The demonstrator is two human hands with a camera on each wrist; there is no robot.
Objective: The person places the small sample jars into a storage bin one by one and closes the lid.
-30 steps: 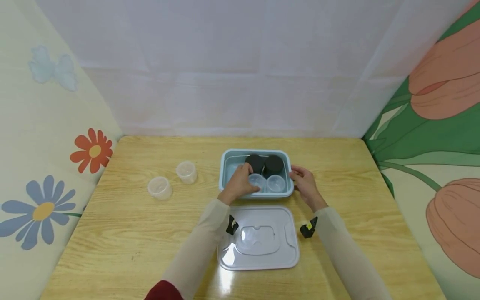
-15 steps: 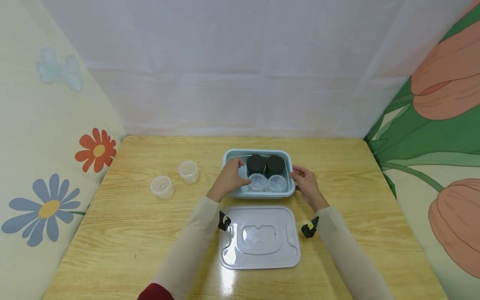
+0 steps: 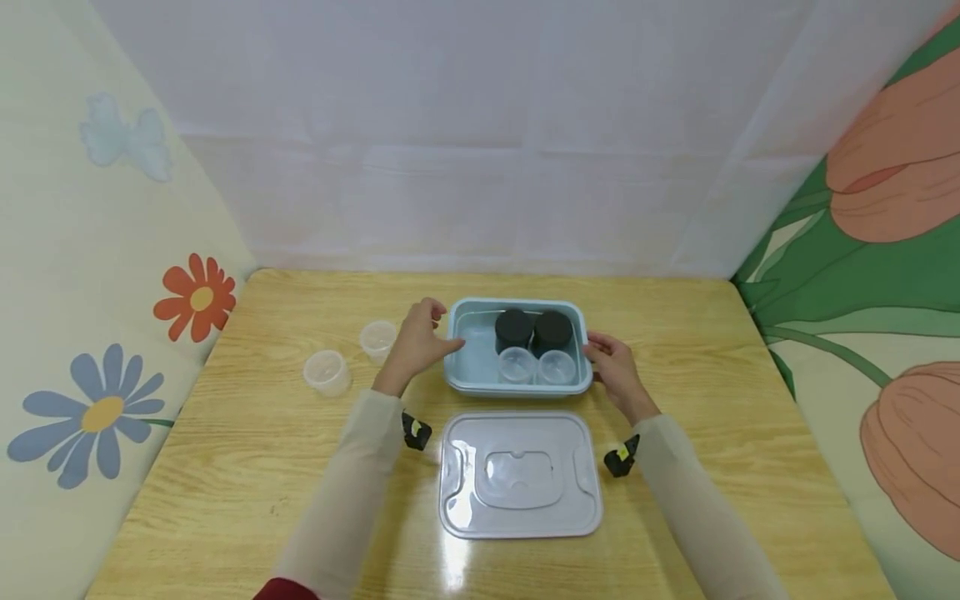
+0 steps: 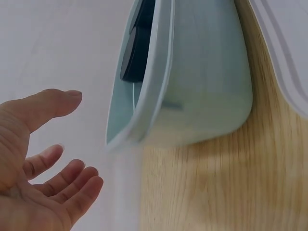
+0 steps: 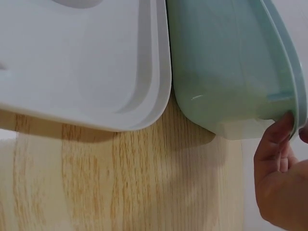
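A light blue rectangular plastic box [image 3: 474, 358] stands on the table. Within its right part are two black round containers [image 3: 553, 329] at the back and two clear plastic cups [image 3: 556, 367] in front. My right hand [image 3: 617, 367] grips the box's right end; in the right wrist view its fingers [image 5: 272, 149] curl under the rim. Just off the box's left end is my left hand [image 3: 416, 342], holding nothing, thumb and fingers spread apart, as the left wrist view also shows. Behind that hand sits a clear cup [image 3: 374, 337], partly covered by it.
Farther left is another clear cup [image 3: 327, 373]. A whitish translucent lid [image 3: 521, 517] lies flat in front of the box. The wooden table [image 3: 225, 483] meets a white cloth backdrop at the rear, with flower-printed panels on both sides.
My left hand has let go of the front left cup in the box and moved left, out past the box's left end. The right hand has stayed at the box's right rim.
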